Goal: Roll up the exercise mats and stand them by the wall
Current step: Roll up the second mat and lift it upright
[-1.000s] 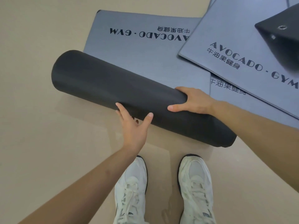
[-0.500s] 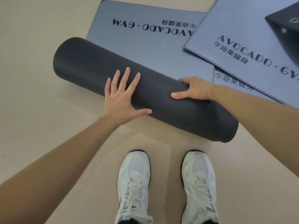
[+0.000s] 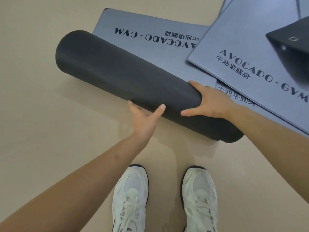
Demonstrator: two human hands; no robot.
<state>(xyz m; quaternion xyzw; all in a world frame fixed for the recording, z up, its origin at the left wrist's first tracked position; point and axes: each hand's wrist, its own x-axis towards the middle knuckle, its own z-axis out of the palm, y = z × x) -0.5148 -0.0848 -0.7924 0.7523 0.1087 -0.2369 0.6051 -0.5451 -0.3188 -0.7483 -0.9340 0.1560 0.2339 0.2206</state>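
The dark rolled mat [image 3: 127, 81] is clamped from beneath by the left grip [image 3: 143, 118]. The right grip [image 3: 212, 102] is wrapped over its top.

Soft even light, faint shadows

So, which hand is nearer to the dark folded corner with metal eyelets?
Right. The right hand grips the rolled mat below and left of the folded corner; the left hand holds the same roll farther left.
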